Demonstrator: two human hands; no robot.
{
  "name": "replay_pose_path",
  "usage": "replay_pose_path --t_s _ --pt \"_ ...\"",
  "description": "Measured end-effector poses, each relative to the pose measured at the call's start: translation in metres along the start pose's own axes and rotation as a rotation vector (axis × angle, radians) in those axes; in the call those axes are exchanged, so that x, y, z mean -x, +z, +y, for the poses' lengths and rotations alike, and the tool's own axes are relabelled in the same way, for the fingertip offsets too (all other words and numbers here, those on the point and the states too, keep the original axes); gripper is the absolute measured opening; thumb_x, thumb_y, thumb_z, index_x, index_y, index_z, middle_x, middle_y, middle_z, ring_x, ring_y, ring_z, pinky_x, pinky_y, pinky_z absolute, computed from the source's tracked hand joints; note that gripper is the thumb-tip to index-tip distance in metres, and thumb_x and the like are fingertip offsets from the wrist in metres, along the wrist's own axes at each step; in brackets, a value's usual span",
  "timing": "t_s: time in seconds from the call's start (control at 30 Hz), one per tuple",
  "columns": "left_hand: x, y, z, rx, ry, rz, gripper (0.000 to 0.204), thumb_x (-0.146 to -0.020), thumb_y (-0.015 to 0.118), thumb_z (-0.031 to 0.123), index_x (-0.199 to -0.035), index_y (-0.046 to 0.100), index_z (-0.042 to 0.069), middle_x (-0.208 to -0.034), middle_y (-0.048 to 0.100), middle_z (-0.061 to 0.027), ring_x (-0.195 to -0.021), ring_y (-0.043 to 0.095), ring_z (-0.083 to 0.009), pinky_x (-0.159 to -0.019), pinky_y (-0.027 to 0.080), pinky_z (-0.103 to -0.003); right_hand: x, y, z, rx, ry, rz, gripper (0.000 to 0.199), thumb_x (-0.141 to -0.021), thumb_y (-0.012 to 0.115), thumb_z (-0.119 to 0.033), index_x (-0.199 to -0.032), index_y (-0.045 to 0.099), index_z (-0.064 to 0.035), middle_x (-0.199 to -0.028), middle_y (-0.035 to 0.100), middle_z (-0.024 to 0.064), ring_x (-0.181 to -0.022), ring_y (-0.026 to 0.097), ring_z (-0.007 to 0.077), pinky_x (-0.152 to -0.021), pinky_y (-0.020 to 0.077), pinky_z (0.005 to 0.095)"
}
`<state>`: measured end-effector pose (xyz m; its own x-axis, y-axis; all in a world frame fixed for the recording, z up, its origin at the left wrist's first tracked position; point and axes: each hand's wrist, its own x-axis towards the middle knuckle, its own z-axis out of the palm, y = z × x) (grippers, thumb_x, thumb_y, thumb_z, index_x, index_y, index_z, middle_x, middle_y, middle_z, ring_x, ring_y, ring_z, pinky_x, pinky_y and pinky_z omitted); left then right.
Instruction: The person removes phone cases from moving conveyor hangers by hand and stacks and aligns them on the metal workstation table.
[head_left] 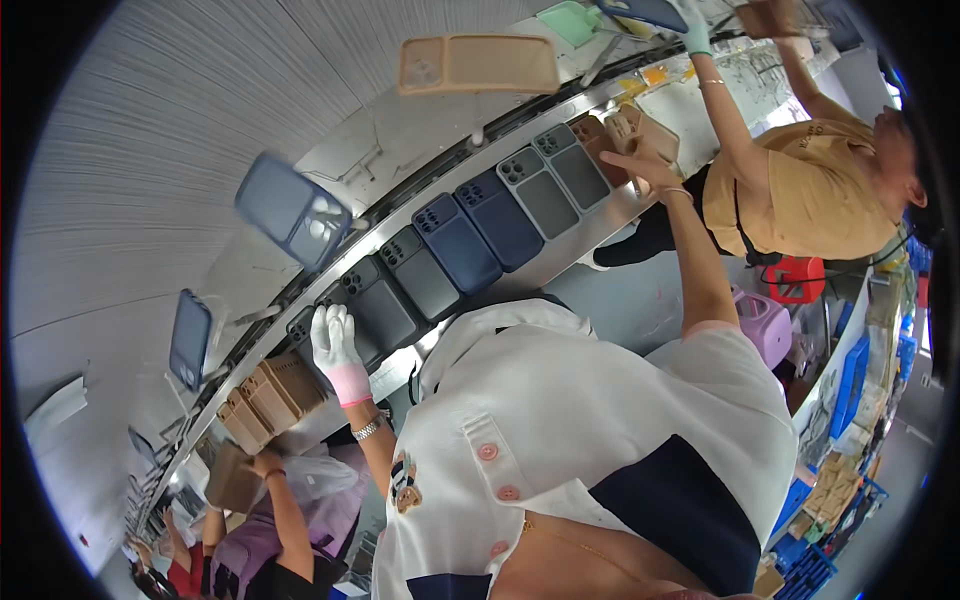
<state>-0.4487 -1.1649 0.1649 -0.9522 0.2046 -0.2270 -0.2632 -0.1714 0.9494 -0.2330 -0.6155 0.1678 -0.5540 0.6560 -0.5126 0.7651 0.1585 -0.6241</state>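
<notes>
A row of phone cases lies side by side on a long metal conveyor ledge (600, 225): dark grey (385, 305), navy blue (480, 230), grey (560, 180) and tan ones. My left hand (335, 345), in a white glove with a pink cuff, rests flat with straight fingers on a dark grey case at the row's left end. My bare right hand (645, 168) reaches to the row's right end, its fingers closed on a tilted tan phone case (632, 128). My white shirt (560, 420) fills the lower middle.
More cases hang on holders above the ledge: tan (478, 65), blue (292, 210), dark blue (190, 340), green (568, 20). Stacked tan cases (270, 400) sit at the left. A person in a mustard shirt (810, 190) works at the right; others stand at lower left.
</notes>
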Motion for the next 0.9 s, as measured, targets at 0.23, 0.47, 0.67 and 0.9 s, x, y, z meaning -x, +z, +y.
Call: replay_pose_path --t_s 0.23,0.47,0.67,0.9 --pt "0.018 0.002 0.008 0.124 -0.003 0.051 0.046 -0.102 0.049 0.018 -0.139 0.036 -0.004 -0.131 0.052 -0.0209 -0.122 0.053 -0.0315 -0.104 0.045 -0.042 -0.086 0.007 0.041 0.323 -0.171 0.027 0.096 -0.058 0.081 -0.059 -0.114 0.055 0.0148 -0.112 0.064 0.0279 -0.099 0.064 0.0346 -0.094 0.0464 0.0371" --pt "0.021 -0.022 -0.020 0.317 -0.003 0.003 0.040 -0.102 0.045 0.011 -0.138 0.038 -0.004 -0.132 0.050 -0.0223 -0.123 0.052 -0.0340 -0.105 0.045 -0.043 -0.094 -0.002 0.047 0.278 -0.031 -0.396 0.097 -0.068 0.082 -0.042 -0.137 0.038 0.0099 -0.122 0.060 0.0247 -0.108 0.061 0.0294 -0.095 0.0455 0.0340" --pt "0.020 -0.018 -0.015 0.244 -0.058 0.118 0.039 -0.100 0.050 0.013 -0.136 0.042 -0.002 -0.129 0.054 -0.0202 -0.119 0.056 -0.0315 -0.101 0.049 -0.040 -0.051 0.002 0.059 -0.261 -0.294 -0.089 0.082 -0.066 0.083 -0.020 -0.133 0.043 0.0041 -0.122 0.054 0.0160 -0.113 0.054 0.0258 -0.098 0.0442 0.0343" --pt "0.032 -0.100 -0.022 0.355 0.098 0.066 0.035 -0.100 0.048 0.008 -0.132 0.044 -0.004 -0.123 0.056 -0.0188 -0.114 0.058 -0.0303 -0.096 0.051 -0.038 0.091 -0.010 -0.072 0.109 -0.549 -0.257 0.079 -0.068 0.083 -0.016 -0.133 0.044 0.0043 -0.123 0.055 0.0137 -0.112 0.056 0.0244 -0.099 0.0438 0.0352"
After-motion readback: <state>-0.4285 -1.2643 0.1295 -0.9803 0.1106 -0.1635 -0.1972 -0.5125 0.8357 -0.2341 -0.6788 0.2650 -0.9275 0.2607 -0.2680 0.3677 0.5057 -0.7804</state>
